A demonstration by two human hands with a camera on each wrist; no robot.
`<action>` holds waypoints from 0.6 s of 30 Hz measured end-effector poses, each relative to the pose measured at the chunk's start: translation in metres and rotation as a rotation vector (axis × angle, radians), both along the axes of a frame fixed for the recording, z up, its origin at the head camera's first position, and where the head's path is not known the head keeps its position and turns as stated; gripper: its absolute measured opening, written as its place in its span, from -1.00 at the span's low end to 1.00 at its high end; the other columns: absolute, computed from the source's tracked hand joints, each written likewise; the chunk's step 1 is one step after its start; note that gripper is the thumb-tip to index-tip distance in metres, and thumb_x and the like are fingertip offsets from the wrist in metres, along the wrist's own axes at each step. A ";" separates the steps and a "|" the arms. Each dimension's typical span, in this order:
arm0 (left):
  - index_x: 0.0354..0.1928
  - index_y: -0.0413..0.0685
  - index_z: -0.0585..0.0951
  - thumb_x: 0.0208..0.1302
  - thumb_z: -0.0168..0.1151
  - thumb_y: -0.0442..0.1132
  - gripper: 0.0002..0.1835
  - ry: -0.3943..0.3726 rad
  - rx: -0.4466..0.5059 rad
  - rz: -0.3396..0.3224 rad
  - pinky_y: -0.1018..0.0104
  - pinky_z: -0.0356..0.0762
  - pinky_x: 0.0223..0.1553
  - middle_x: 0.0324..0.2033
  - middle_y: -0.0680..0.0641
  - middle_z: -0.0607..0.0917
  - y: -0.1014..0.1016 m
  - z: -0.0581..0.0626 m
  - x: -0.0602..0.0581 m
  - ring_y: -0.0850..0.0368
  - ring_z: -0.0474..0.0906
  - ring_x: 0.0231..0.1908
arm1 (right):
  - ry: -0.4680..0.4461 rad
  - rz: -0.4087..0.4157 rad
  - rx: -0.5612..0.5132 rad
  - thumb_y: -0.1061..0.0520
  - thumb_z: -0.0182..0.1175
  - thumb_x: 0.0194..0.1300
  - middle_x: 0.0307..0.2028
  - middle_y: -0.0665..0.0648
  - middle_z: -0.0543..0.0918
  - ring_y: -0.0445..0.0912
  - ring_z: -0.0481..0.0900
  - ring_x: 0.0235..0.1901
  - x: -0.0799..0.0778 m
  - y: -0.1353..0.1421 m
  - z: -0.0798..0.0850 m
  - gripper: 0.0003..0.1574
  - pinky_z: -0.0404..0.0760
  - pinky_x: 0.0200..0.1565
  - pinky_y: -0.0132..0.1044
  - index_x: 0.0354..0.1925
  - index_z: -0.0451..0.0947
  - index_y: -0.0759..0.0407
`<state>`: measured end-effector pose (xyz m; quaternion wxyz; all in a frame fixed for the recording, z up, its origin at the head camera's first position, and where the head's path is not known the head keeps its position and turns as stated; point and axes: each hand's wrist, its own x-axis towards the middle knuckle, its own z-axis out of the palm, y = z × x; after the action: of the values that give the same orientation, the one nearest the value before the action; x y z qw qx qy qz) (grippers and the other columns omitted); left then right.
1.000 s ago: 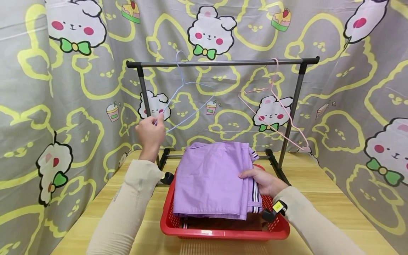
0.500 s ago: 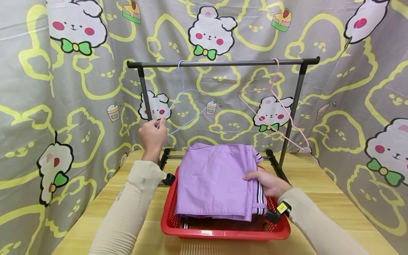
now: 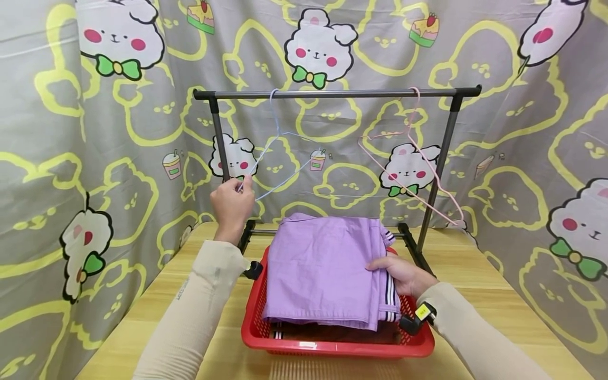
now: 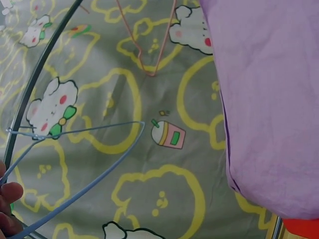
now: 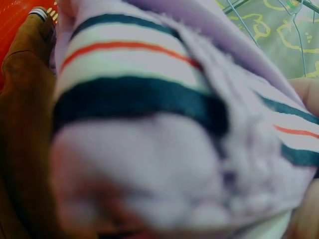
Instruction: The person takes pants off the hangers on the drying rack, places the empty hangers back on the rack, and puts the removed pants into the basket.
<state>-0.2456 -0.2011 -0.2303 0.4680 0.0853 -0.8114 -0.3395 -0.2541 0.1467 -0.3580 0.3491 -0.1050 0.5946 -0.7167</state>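
In the head view my left hand point(image 3: 234, 207) grips the lower left corner of a light blue clothes hanger point(image 4: 90, 187). The hanger's hook sits over the rail of a garment rack point(image 3: 332, 94). My right hand point(image 3: 401, 273) pinches the right edge of a folded purple garment point(image 3: 323, 269), thumb on top and the other fingers mostly hidden beneath. Navy, white and red striped trim runs along that edge, close up in the right wrist view. The garment lies over a red basket point(image 3: 339, 347), with a brown garment point(image 3: 339, 333) under it.
A pink hanger point(image 3: 412, 124) hangs near the right end of the rail. The rack's black feet stand on the wooden table point(image 3: 475, 295) behind the basket. A patterned grey curtain point(image 3: 351, 153) encloses the back and sides.
The blue hanger's hook has come down from above the rail onto it, with my left hand slightly lower. My right hand and the purple garment have shifted a little to the right.
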 end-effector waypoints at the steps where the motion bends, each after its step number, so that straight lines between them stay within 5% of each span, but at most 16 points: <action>1: -0.56 -0.16 0.61 0.21 0.10 0.00 -0.61 0.007 -0.005 -0.006 0.02 0.37 -0.36 -0.59 -0.14 0.62 0.000 0.000 0.001 -0.20 0.50 -0.38 | 0.001 -0.001 0.000 0.24 -0.04 0.22 -0.31 0.17 0.57 0.00 0.59 -0.30 0.000 0.000 0.000 -0.69 0.55 -0.17 -0.11 -0.10 0.12 0.28; 8: -0.52 -0.14 0.62 0.22 0.09 0.01 -0.63 0.052 -0.017 -0.045 0.07 0.35 -0.38 -0.61 -0.10 0.57 0.004 -0.002 0.009 -0.10 0.49 -0.42 | -0.001 0.009 -0.016 0.25 -0.06 0.24 -0.31 0.16 0.57 0.00 0.59 -0.29 -0.001 0.004 -0.003 -0.72 0.55 -0.17 -0.10 -0.10 0.13 0.27; 18: 0.06 -0.18 0.45 0.20 0.12 0.03 -0.50 0.095 0.095 -0.087 0.10 0.28 -0.18 -0.20 -0.14 0.49 0.003 -0.012 0.022 -0.05 0.35 -0.22 | -0.010 0.007 -0.032 0.27 -0.08 0.24 -0.31 0.17 0.58 0.01 0.60 -0.28 0.000 0.004 -0.006 -0.74 0.55 -0.16 -0.09 -0.11 0.14 0.27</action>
<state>-0.2238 -0.1985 -0.2424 0.4863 0.0561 -0.7742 -0.4012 -0.2542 0.1504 -0.3643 0.3527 -0.1090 0.5808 -0.7255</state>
